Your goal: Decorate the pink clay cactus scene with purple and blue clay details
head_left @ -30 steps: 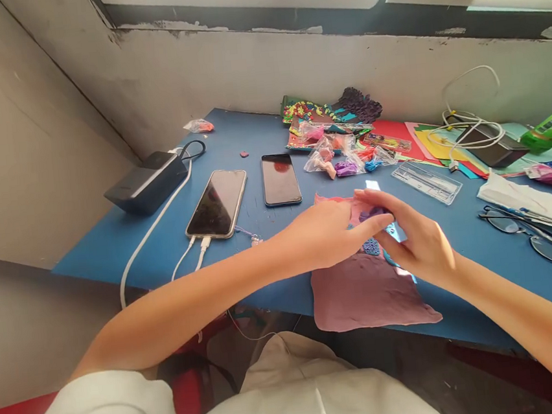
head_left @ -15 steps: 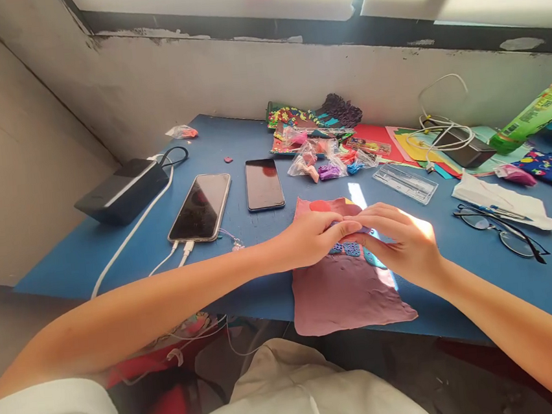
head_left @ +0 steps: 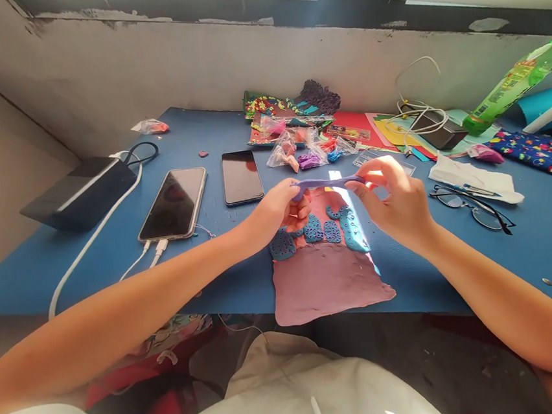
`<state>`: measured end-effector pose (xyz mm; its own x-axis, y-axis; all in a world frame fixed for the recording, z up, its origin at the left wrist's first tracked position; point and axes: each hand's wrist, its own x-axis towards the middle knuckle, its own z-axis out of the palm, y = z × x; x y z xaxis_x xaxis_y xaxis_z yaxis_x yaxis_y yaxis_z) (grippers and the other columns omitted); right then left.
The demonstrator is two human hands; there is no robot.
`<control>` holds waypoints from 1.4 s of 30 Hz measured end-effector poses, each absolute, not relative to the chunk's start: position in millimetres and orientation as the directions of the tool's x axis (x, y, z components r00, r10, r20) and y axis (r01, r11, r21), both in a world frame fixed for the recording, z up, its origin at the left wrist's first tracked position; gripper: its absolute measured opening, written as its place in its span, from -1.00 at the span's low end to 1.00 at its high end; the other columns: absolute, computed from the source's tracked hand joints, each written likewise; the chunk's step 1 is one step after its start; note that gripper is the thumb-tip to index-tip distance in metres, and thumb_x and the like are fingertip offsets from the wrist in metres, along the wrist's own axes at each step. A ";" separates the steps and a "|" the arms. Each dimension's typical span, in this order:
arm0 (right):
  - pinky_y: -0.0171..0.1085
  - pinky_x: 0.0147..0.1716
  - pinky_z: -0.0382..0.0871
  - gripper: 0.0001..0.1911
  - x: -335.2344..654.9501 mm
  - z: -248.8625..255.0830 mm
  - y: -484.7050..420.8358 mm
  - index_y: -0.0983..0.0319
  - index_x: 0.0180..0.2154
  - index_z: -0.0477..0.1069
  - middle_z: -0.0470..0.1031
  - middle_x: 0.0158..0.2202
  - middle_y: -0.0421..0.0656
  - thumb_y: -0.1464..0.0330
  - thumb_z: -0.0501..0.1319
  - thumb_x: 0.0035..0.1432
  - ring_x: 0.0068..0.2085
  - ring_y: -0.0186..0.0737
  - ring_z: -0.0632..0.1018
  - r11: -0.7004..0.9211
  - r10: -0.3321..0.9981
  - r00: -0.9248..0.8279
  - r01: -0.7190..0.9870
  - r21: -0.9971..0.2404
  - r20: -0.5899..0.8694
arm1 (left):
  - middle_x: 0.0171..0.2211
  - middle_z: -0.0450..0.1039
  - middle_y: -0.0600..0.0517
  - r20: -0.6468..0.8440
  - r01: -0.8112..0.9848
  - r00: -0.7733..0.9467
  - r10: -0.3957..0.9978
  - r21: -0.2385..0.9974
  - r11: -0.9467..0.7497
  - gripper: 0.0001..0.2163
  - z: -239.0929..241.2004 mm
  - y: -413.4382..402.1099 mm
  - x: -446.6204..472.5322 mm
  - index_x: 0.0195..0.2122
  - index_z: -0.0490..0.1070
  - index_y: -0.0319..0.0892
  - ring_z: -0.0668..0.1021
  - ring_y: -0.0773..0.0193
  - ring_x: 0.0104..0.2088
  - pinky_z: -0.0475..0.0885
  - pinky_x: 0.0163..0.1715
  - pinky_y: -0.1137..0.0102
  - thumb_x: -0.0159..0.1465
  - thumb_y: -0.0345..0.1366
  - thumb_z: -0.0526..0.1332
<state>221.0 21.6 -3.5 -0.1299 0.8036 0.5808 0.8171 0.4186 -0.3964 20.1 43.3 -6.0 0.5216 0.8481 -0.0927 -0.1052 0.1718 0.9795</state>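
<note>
A strip of purple-blue modelling clay (head_left: 328,182) is stretched between my two hands, above the table. My left hand (head_left: 289,204) grips its left end, with the fingers curled. The right end is pinched between the thumb and fingers of my right hand (head_left: 388,191). Beneath them lies a flat mauve clay sheet (head_left: 329,283) that overhangs the table's front edge. On its upper half are several blue clay shapes (head_left: 313,229) covered in small holes, over a pinkish area. My left hand hides part of the sheet's upper left.
Two phones (head_left: 174,204) (head_left: 242,177) and a black box-shaped device (head_left: 82,193) with cables are at the left. Bagged clay pieces (head_left: 307,152) lie behind the sheet. Glasses (head_left: 476,208), a white tissue (head_left: 478,178), a pencil case (head_left: 544,154) and a tilted green bottle (head_left: 518,83) are at the right.
My hands have moved apart, and the purple-blue clay between them is now drawn out into a long strip. More of the blue shapes shows. The camera view has shifted somewhat.
</note>
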 end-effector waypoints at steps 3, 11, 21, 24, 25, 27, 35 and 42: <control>-0.22 -0.25 0.49 -0.94 215.7 -1.2 15.9 0.10 -0.30 0.33 0.57 -0.27 -0.21 0.31 0.21 0.19 -0.21 -0.23 0.59 0.628 0.724 -0.246 0.621 -0.469 0.644 | -0.50 0.41 0.01 -0.040 -0.112 0.515 0.856 0.987 0.114 -0.75 -7.7 43.1 20.2 -0.42 0.20 -0.21 0.48 0.37 -0.52 0.28 -0.61 0.53 0.39 -0.25 -0.08; -0.11 -0.06 0.46 -0.80 206.0 -8.0 13.1 0.12 -0.16 0.42 0.50 -0.03 -0.11 0.29 0.27 0.13 0.01 -0.15 0.50 0.737 0.670 -0.403 0.464 -0.492 0.623 | -0.34 0.48 -0.03 -0.047 -0.089 0.760 0.648 0.980 0.176 -0.59 -5.8 28.6 22.0 -0.14 0.34 -0.21 0.58 0.24 -0.29 0.42 -0.47 0.47 0.29 0.07 0.05; -0.13 -0.12 0.42 -0.80 225.8 -6.0 28.5 0.09 -0.13 0.44 0.58 -0.16 -0.16 0.24 0.15 0.23 -0.17 -0.19 0.56 0.688 0.708 -0.467 0.624 -0.370 0.529 | -0.56 0.28 0.12 0.005 0.027 0.467 0.884 0.999 -0.020 -0.82 4.8 44.8 10.9 -0.41 0.30 -0.19 0.31 0.49 -0.61 0.24 -0.59 0.51 0.30 -0.24 0.12; -0.03 -0.13 0.35 -0.76 249.8 4.1 43.5 0.14 -0.25 0.46 0.56 -0.27 -0.10 0.21 0.07 0.24 -0.21 -0.08 0.53 0.449 0.857 -0.374 0.879 -0.158 0.355 | -0.63 0.17 0.13 0.035 0.000 0.406 0.913 0.999 -0.038 -0.70 12.7 47.2 3.8 -0.51 0.26 -0.17 0.25 0.47 -0.64 0.13 -0.65 0.51 0.31 -0.12 0.09; -0.02 -0.17 0.35 -0.74 258.2 7.4 48.7 0.18 -0.27 0.44 0.54 -0.28 -0.07 0.18 0.08 0.21 -0.21 -0.03 0.53 0.318 0.923 -0.286 0.944 -0.091 0.258 | -0.66 0.12 0.14 0.040 -0.011 0.415 0.909 0.999 -0.039 -0.65 14.5 47.4 1.8 -0.55 0.24 -0.17 0.23 0.47 -0.65 0.10 -0.67 0.50 0.30 -0.06 0.09; -0.06 -0.27 0.36 -0.64 271.5 12.2 57.6 0.24 -0.26 0.41 0.52 -0.25 0.02 0.07 0.16 0.11 -0.23 0.04 0.53 0.076 0.990 -0.076 0.997 0.008 0.114 | -0.70 0.09 0.14 0.049 -0.013 0.432 0.901 0.999 -0.047 -0.59 16.2 47.7 -0.6 -0.60 0.23 -0.17 0.23 0.47 -0.67 0.09 -0.69 0.50 0.26 0.01 0.13; -0.21 -0.37 0.34 -0.73 295.1 22.0 71.4 0.21 -0.20 0.36 0.52 -0.21 -0.05 0.19 0.07 0.15 -0.26 -0.09 0.53 -0.118 0.984 0.120 0.993 0.019 -0.131 | -0.56 0.34 0.07 0.123 0.395 0.406 0.906 0.870 -0.295 -0.86 9.2 50.0 0.5 -0.42 0.40 -0.15 0.40 0.36 -0.52 0.30 -0.51 0.44 0.19 -0.25 0.12; -0.15 -0.45 0.31 -0.78 338.1 30.1 79.2 0.23 -0.34 0.44 0.52 -0.30 0.05 0.23 0.19 0.01 -0.29 0.04 0.52 -0.303 0.933 0.334 0.930 0.209 -0.133 | -0.69 0.10 0.06 0.257 0.951 0.046 0.965 0.283 -0.121 -0.65 32.2 53.8 -16.1 -0.68 0.27 -0.15 0.39 0.23 -0.51 0.25 -0.39 0.35 0.23 -0.18 0.04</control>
